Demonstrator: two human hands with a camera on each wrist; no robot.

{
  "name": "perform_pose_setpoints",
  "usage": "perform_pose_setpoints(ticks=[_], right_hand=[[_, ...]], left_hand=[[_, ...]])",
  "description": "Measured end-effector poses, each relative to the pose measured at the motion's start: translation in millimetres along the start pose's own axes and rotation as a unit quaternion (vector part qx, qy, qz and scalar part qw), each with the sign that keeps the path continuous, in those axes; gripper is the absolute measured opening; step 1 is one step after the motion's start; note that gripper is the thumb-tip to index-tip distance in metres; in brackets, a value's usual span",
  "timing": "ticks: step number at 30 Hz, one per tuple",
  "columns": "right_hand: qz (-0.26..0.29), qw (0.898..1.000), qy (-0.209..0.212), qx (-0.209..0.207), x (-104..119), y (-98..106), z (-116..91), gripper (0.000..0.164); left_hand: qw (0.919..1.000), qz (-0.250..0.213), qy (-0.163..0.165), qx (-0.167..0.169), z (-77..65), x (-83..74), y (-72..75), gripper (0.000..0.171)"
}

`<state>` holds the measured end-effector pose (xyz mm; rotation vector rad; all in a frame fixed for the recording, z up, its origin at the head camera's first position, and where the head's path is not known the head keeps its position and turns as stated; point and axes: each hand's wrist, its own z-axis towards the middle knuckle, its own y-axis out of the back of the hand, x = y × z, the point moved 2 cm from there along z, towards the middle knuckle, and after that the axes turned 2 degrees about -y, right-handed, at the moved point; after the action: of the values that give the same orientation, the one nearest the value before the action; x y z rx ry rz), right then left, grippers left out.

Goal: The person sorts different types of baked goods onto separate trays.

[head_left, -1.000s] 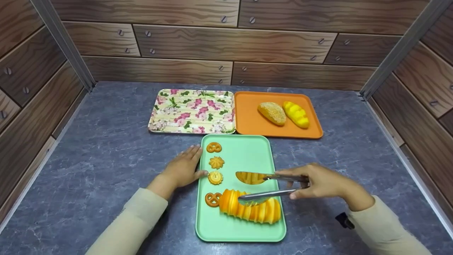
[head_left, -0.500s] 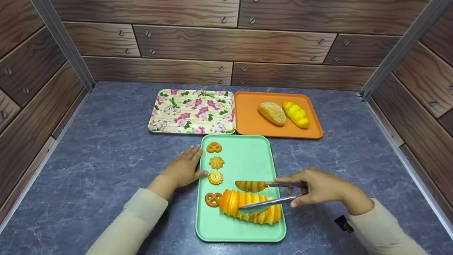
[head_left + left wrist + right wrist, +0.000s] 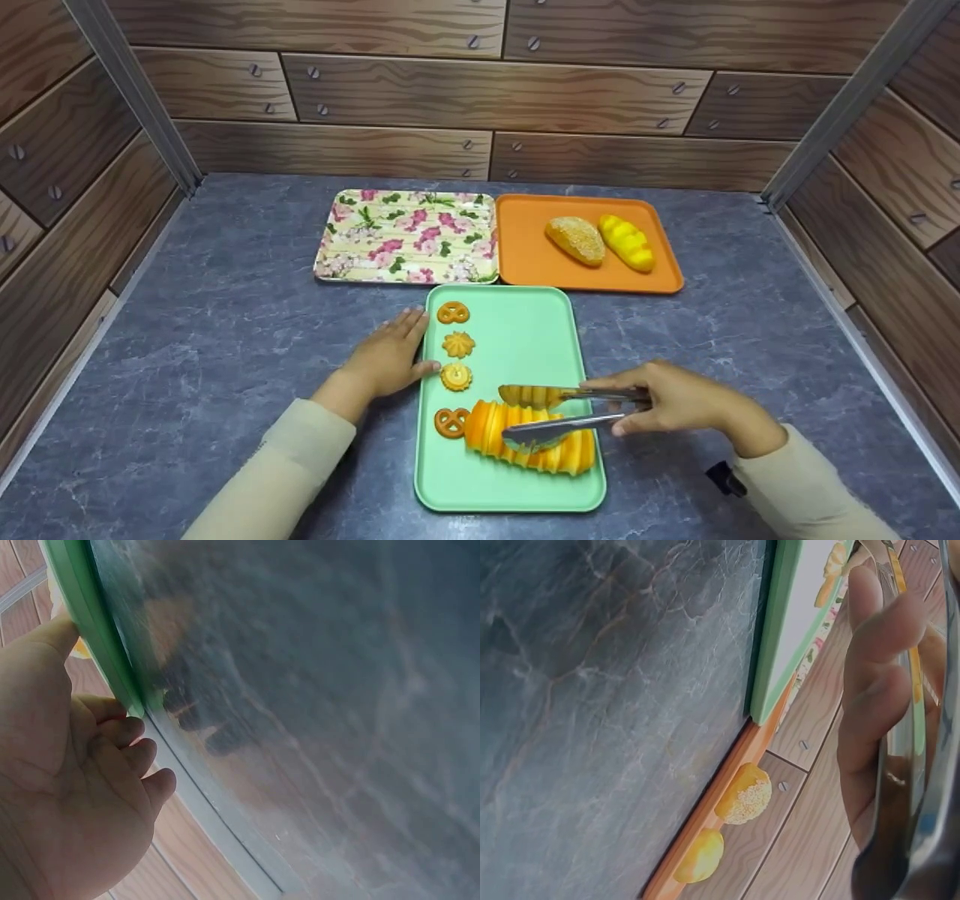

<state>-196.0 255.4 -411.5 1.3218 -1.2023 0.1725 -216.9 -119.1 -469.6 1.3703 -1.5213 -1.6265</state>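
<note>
Fingers of the right hand (image 3: 679, 397) curl round metal tongs (image 3: 574, 425), tips apart over the ridged loaf (image 3: 555, 456); from where I stand, contact unclear. Left hand (image 3: 379, 360): fingers fairly straight against the green tray (image 3: 510, 490). Risk, as judged: an off-centre pinch could roll the loaf into the adjacent pretzel (image 3: 451, 423). Green tray: loaf, pretzel, three more biscuits (image 3: 458, 344). Orange tray (image 3: 525, 251): seeded bun (image 3: 576, 240), yellow roll (image 3: 628, 244).

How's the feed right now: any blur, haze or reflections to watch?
Head: crisp overall, tongs mirroring the ridged orange loaf; left wrist: tabletop hazy, with a reflection, seemingly of the left hand; right wrist: tongs look soft, very close and cropped by the frame edge.
</note>
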Motion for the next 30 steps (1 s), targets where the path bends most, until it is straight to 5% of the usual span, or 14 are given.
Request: perform_pose_setpoints(ticks=[21,30], right_hand=[[-0.003,0.999,0.033,-0.041,-6.3,-0.1,-1.4,0.05],[-0.008,0.995,0.007,-0.098,-4.1,9.9,-0.9,0.05]], left_hand=[[0.9999,0.005,-0.008,-0.008,0.2,0.3,0.3,0.082],[1.0,0.004,-0.004,-0.005,0.5,0.3,0.1,0.082]])
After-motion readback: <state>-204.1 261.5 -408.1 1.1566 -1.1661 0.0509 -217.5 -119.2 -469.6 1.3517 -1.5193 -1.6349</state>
